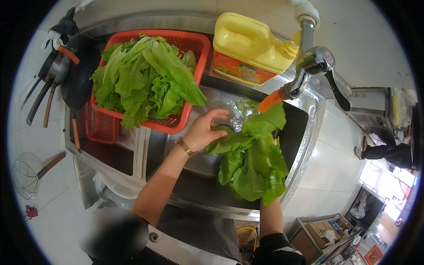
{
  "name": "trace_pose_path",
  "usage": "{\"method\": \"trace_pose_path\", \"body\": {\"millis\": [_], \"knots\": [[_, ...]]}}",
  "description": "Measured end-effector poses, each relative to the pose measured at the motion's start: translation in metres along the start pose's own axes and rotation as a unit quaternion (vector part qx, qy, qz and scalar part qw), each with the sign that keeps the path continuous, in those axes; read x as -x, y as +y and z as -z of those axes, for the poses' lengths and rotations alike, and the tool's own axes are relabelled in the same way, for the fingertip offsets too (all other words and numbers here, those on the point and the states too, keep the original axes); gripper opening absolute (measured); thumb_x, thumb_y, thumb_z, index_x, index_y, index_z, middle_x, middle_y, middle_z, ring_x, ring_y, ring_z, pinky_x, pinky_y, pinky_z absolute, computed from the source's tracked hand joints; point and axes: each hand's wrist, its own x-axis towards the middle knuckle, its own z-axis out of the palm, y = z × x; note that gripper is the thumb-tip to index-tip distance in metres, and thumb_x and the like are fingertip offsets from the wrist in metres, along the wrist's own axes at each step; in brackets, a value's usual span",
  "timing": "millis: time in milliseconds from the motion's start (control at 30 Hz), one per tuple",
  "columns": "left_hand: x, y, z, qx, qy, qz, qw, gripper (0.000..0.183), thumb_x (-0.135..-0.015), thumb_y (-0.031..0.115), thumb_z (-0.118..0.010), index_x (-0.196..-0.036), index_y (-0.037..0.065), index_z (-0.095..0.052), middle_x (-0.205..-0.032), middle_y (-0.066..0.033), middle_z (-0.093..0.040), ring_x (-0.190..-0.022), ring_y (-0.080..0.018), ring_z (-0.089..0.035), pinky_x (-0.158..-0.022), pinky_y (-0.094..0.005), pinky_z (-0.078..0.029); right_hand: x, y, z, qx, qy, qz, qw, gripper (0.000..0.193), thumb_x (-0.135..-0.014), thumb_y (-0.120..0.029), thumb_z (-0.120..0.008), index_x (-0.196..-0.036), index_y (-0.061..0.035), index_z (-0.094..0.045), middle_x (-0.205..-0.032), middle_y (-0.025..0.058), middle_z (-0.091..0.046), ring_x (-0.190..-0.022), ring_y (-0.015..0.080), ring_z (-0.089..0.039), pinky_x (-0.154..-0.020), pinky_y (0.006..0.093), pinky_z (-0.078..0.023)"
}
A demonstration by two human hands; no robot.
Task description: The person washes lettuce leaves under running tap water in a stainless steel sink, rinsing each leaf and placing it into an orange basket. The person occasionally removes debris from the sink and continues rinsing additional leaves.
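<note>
A bunch of green lettuce leaves (258,168) is held up over the right sink basin, under the tap (309,66) with its orange spout end. My right hand (276,141) grips the lettuce from beneath; the leaves cover most of it, with only a bit of finger and the forearm showing. My left hand (202,131), with a gold bracelet at the wrist, hovers at the left edge of the bunch. Its fingers are apart and curved, and the thumb lies against a leaf. Splashing water shows in the basin (198,165) behind the leaves.
A red plastic basket (201,48) heaped with lettuce (145,79) sits at the back left. Behind the basin stands a yellow jug (243,35). Pans (79,79) and a wire strainer (28,174) hang at the left. Another red basket (99,126) is in the left basin.
</note>
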Motion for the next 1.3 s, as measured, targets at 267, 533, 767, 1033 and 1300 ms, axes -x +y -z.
{"method": "trace_pose_path", "body": {"millis": [267,533,767,1033,1300], "knots": [[-0.01,-0.008,-0.024,0.011,0.031,0.011,0.999,0.068,-0.076,0.008,-0.075,-0.135,0.014,-0.042,-0.131,-0.0129,-0.051,-0.101,-0.0228,-0.062,-0.083,-0.0344,-0.052,0.006,-0.008,0.032,-0.134,0.076,-0.081,0.985,0.064,-0.087,-0.042,-0.056,-0.134,-0.0005,-0.045,-0.124,0.0146,-0.057,-0.108,0.0249,-0.057,-0.093,0.0352,-0.046],[-0.028,-0.043,-0.038,-0.158,0.099,-0.044,0.982,0.04,-0.081,0.009,-0.071,-0.119,0.009,-0.057,-0.114,-0.0093,-0.06,-0.093,-0.0193,-0.062,-0.079,-0.0309,-0.052,0.006,-0.03,0.022,0.011,-0.005,0.01,1.0,0.082,-0.075,-0.042,-0.068,-0.139,0.0013,-0.039,-0.128,0.0129,-0.053,-0.116,0.0234,-0.052,-0.099,0.0337,-0.039],[-0.024,-0.017,-0.054,-0.111,0.133,-0.174,0.969,0.036,-0.089,0.023,-0.066,-0.118,0.004,-0.059,-0.11,-0.0125,-0.061,-0.101,-0.0276,-0.06,-0.089,-0.0368,-0.047,0.008,-0.037,0.012,-0.021,-0.1,-0.025,0.994,0.085,-0.073,-0.038,-0.069,-0.141,0.002,-0.036,-0.132,0.0125,-0.051,-0.118,0.0226,-0.05,-0.1,0.0327,-0.038],[-0.032,-0.016,-0.032,-0.018,-0.096,-0.053,0.994,0.053,-0.093,0.025,-0.062,-0.135,-0.001,-0.043,-0.121,-0.0099,-0.058,-0.111,-0.0151,-0.053,-0.096,-0.0307,-0.043,-0.005,-0.032,0.001,0.056,-0.162,-0.063,0.983,0.086,-0.079,-0.044,-0.066,-0.144,-0.0003,-0.031,-0.139,0.0122,-0.045,-0.126,0.0237,-0.042,-0.107,0.0332,-0.029],[-0.037,-0.049,-0.04,-0.201,-0.023,0.06,0.977,0.049,-0.086,0.042,-0.067,-0.11,-0.001,-0.059,-0.097,-0.0141,-0.066,-0.088,-0.0203,-0.063,-0.08,-0.0336,-0.05,0.004,-0.024,0.006,0.057,-0.217,-0.162,0.961,0.098,-0.075,-0.049,-0.07,-0.145,0.0034,-0.026,-0.141,0.0167,-0.04,-0.13,0.0249,-0.038,-0.109,0.0342,-0.026]]}}
